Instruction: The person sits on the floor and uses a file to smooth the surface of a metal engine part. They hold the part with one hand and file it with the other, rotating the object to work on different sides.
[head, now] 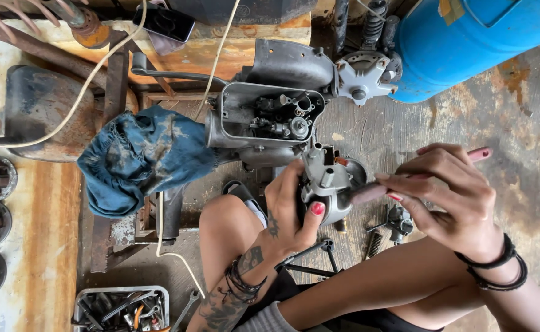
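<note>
The carburetor [328, 184], a grey cast-metal body with a rounded bowl, sits in the middle of the view above the person's bare knees, held off the floor. Its bowl faces right and slightly near, its top with a small orange part points far toward the engine housing, so its long axis runs roughly near to far with a slight lean. The left hand [291, 209] is clamped around the carburetor from the left and near side, thumb with a red nail pressed on the near face, fingers wrapped behind. The right hand [451, 193] closes its fingers around a slim pink-handled tool [405, 178], whose long axis lies nearly left to right; the handle end sticks out far right past the fingers and the dark working end touches the carburetor's right side. Just far of the carburetor stands the open grey engine housing [270, 114] with small linkages inside. Left of it a crumpled blue rag [141, 160] lies over a rusty metal frame [113, 141]. On the concrete floor [516, 123] near the right hand lie a small metal fitting [399, 220] and a spring [373, 244]. A blue barrel [466, 43] lies at the far right. At the near left a tray of tools [122, 309] sits, with a wrench [187, 307] beside it.
</note>
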